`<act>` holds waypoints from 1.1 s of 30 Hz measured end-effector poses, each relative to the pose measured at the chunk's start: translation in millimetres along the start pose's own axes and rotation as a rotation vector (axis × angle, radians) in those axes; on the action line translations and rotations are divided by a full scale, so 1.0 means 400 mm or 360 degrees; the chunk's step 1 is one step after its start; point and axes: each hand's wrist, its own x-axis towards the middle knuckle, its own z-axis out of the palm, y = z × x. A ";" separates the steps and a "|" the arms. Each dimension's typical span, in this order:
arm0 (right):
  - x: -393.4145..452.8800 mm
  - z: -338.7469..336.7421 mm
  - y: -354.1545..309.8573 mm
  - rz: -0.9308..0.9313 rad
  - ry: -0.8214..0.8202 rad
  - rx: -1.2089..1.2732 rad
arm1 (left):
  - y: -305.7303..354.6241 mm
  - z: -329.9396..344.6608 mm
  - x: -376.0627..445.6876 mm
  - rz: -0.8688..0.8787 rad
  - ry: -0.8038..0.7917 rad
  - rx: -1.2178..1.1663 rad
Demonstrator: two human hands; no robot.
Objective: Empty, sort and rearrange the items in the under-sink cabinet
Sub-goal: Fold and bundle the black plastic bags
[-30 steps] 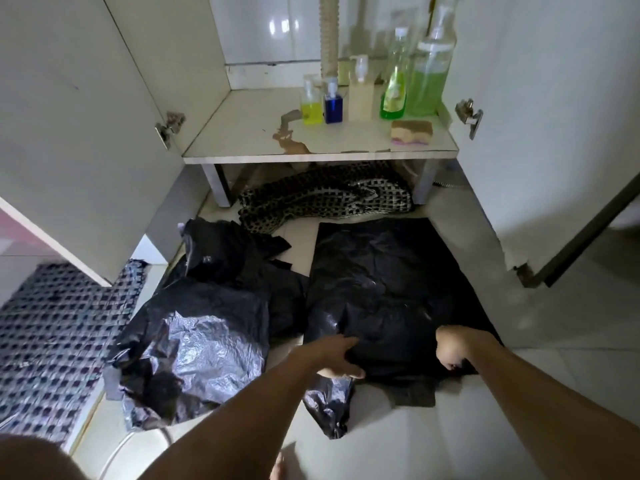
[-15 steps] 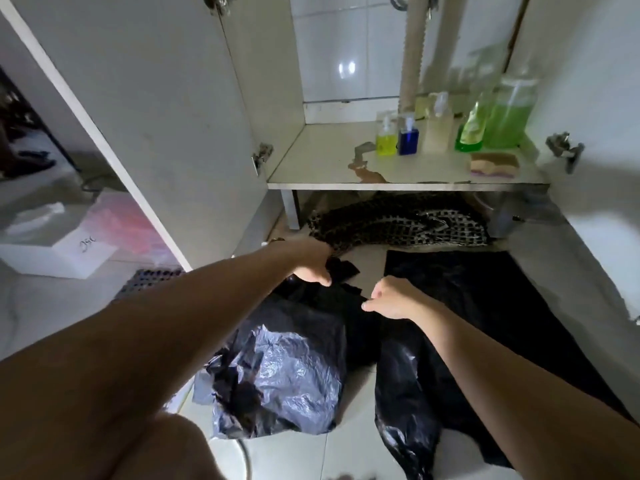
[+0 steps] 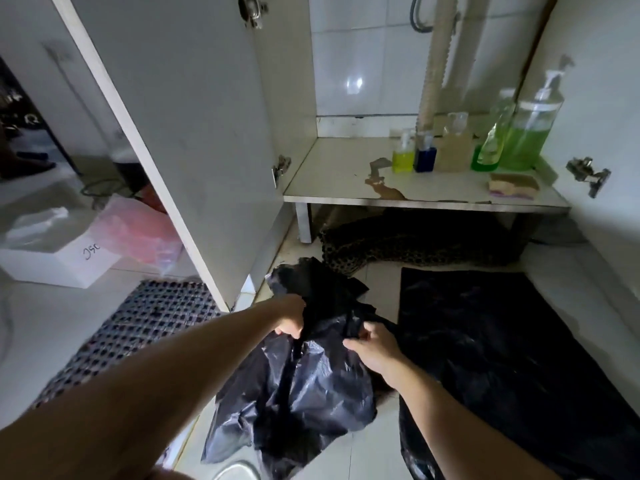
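A crumpled black plastic bag (image 3: 311,389) lies on the floor in front of the open under-sink cabinet. My left hand (image 3: 289,317) grips its upper edge. My right hand (image 3: 372,344) pinches the same bag a little to the right. A second black bag (image 3: 502,358) lies spread flat on the floor at the right. On the cabinet shelf (image 3: 332,174) stand several bottles: a small yellow one (image 3: 402,157), a blue one (image 3: 425,157), a beige one (image 3: 454,147), a slim green one (image 3: 493,143) and a large green pump bottle (image 3: 530,133). A sponge (image 3: 514,184) lies in front of them.
The left cabinet door (image 3: 180,133) stands open, the right door (image 3: 602,98) too. A patterned dark cloth (image 3: 415,244) lies under the shelf. A woven mat (image 3: 138,327) covers the floor at left. A white box (image 3: 52,251) and pink plastic (image 3: 138,230) sit behind the door.
Both hands left the flat bag on the right and moved to the crumpled bag on the left, taking hold of its top edge. The view tilted up and leftward.
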 end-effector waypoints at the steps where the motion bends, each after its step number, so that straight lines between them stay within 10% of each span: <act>1: 0.001 -0.013 -0.026 -0.0046 -0.0021 0.0052 | -0.002 -0.019 -0.008 -0.0011 0.0024 -0.0056; 13: -0.109 -0.296 -0.431 -0.0951 -0.0033 0.0084 | -0.002 -0.288 -0.123 0.0420 0.0841 -0.0866; 18: -0.159 -0.493 -0.507 -0.1239 0.0161 0.0212 | 0.085 -0.342 -0.146 0.0624 0.0570 -0.1703; 27: -0.174 -0.681 -0.408 -0.1214 0.0343 0.0894 | 0.321 -0.313 -0.104 0.0760 -0.0147 -0.1897; 33: -0.213 -0.751 -0.334 -0.1158 0.0292 0.0949 | 0.429 -0.301 -0.128 0.0969 -0.0010 -0.1987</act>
